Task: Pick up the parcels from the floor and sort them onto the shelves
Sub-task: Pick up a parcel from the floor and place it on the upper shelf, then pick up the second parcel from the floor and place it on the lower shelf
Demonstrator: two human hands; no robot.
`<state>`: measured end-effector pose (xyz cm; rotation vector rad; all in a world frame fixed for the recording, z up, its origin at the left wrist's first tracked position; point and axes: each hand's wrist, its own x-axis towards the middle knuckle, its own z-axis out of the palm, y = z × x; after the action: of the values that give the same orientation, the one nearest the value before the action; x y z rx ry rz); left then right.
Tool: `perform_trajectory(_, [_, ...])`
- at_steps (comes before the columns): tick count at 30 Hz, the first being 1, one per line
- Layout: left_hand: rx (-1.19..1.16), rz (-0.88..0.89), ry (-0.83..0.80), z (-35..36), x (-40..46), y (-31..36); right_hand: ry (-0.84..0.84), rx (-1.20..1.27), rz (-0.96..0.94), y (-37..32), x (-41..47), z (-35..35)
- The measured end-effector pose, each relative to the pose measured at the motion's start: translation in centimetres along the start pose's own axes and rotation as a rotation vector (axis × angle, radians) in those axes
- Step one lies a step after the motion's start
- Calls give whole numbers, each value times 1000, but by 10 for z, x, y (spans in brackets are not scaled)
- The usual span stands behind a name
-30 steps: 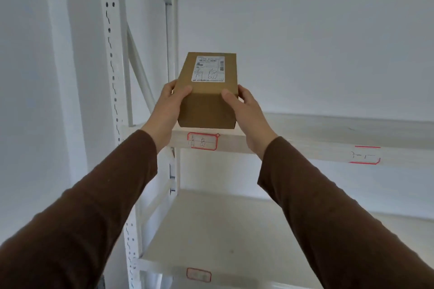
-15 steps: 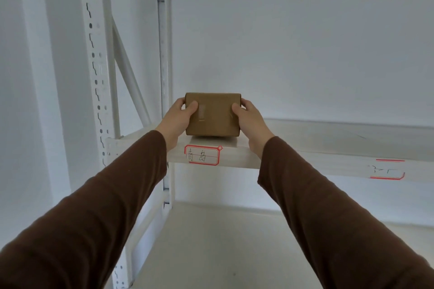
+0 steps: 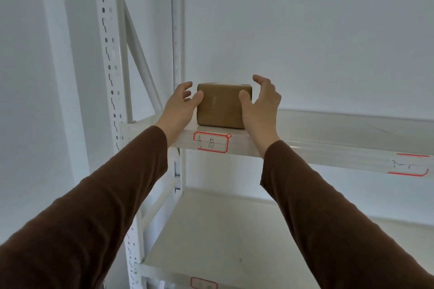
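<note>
A small brown cardboard parcel [image 3: 220,107] rests on the upper white shelf [image 3: 328,145], at its left end, just above a red-bordered handwritten label [image 3: 211,142]. My left hand [image 3: 180,107] is at the parcel's left side with fingers spread, the thumb close to or touching the front face. My right hand [image 3: 260,105] is at its right side, fingers opened and lifted off, thumb near the front edge. Neither hand grips the parcel. Its top label is out of sight.
A white perforated upright [image 3: 110,77] and a diagonal brace [image 3: 141,61] stand left of the parcel. A second red-bordered label [image 3: 408,164] marks the shelf further right. The lower shelf [image 3: 223,230] also carries a label [image 3: 203,283] on its front edge.
The parcel was lowered from in front of me onto the upper shelf. Both hands have since opened and come off its sides.
</note>
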<state>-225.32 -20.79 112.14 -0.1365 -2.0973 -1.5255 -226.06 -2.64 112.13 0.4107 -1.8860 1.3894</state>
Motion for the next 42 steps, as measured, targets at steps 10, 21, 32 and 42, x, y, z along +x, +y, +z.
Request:
perform_trajectory(10, [96, 105, 307, -80, -125, -23, -286, 222, -228, -33, -108, 72])
perform_trajectory(21, [150, -261, 901, -129, -349, -73, -1149, 544, 110, -31, -274, 109])
perform_trajectory(32, [242, -510, 1477, -94, -644, 3, -1782, 774, 126, -130, -489, 21])
perform_trajectory(42, [271, -464, 1954, -45, -917, 130, -2258, 896, -18, -269, -703, -151])
